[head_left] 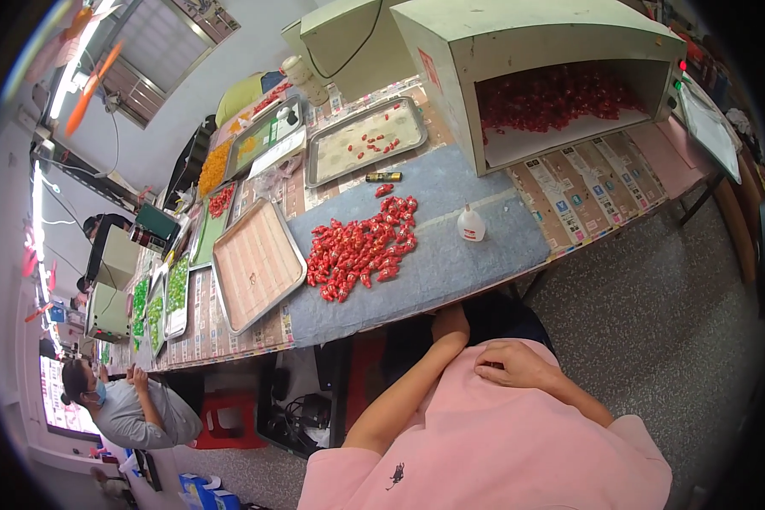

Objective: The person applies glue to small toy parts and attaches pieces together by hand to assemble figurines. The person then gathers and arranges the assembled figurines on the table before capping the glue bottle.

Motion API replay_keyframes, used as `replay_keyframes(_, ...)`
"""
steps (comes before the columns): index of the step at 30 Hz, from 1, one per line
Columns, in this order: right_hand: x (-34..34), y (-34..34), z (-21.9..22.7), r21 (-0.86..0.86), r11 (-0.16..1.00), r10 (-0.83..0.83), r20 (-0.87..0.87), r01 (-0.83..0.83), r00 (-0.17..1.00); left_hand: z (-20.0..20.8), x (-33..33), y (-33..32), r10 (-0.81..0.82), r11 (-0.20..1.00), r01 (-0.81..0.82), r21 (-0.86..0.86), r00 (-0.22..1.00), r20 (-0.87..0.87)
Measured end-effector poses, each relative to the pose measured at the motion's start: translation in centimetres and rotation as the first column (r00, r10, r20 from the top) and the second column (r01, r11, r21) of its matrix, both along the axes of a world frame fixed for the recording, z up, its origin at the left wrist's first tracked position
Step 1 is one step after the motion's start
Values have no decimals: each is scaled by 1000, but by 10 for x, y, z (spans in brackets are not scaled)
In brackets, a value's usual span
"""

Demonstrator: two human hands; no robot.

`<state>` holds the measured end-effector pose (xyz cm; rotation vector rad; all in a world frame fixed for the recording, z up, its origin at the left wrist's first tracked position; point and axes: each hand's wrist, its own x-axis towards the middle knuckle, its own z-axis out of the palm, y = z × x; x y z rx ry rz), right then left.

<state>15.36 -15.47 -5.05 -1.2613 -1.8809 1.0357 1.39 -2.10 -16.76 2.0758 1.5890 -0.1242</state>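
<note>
My left hand is down at the table's front edge; its fingers are hidden. Against my pink shirt rests my right hand, loosely bent, its fingers a little apart and nothing seen in them. Beyond both hands a pile of small red glossy pieces lies on a blue-grey cloth. A small white squeeze bottle stands to the right of the pile. Behind the pile lie a single red piece and a black-and-gold cylinder like a battery. Neither hand touches these.
A pale box-shaped machine with red pieces inside stands at the back right. Left of the pile is a tilted metal tray; another tray holds scattered red pieces. Farther left are green pieces and a seated person.
</note>
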Motion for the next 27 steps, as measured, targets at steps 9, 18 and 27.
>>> replay_keyframes(9,1,1,4,-22,1000,15,26,-14,1000,25,-25,12,-187,970,198,-138,978,91)
replay_keyframes(18,-1,-1,2,-6,1000,24,9,-24,1000,0,-21,26,-46,952,65,-299,996,70)
replay_keyframes(27,-1,0,6,-53,999,8,16,-7,1000,-99,-21,52,-223,885,128,449,960,167)
